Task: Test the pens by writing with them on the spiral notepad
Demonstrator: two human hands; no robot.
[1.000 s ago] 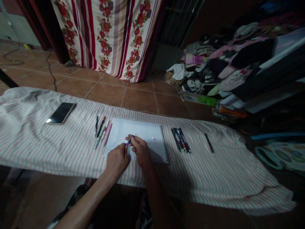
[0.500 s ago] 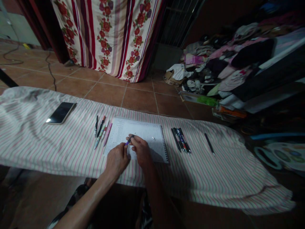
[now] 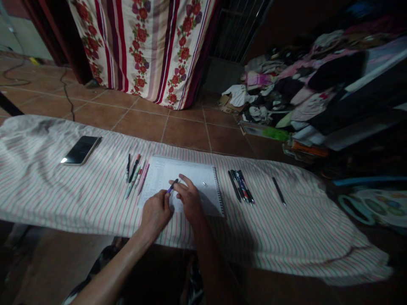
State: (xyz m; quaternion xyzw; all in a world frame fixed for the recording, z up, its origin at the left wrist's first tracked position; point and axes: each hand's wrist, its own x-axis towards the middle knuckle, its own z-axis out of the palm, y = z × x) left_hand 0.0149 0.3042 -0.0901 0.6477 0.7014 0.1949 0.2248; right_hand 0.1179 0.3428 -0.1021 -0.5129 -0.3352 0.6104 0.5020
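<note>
1. Two bare hands work over an open, white-paged, spiral-bound notebook [image 3: 208, 197] with writing on its page; its wire coil runs along the right edge.
2. The slim purple-and-black pen [image 3: 172, 185] is above the notebook's page, slanting away and to the right, its purple part toward the left hand and its black part toward the right.
3. The left hand [image 3: 155, 210] has its fingers closed around the purple end of this pen.
4. The right hand [image 3: 190, 197] has its fingers spread, the index finger extended; one finger crosses behind the pen's black part, though whether it presses on it cannot be told.
5. One small, silvery, elongated piece [image 3: 204, 184] lies on the page, to the right of the right hand.
6. Just beside the notebook's left edge lies a loose group of slim pens in black, pale green, white and pink [image 3: 136, 177].
7. Near the coil lies a close cluster of dark pens [image 3: 242, 187]; farther right, a single slim black pen [image 3: 279, 192] lies apart.
8. A dark-screened, pale-edged rectangular phone [image 3: 80, 150] rests at the far left.
9. All these rest on, or are held above, a white cloth with pink and grey stripes [image 3: 302, 237].
</note>
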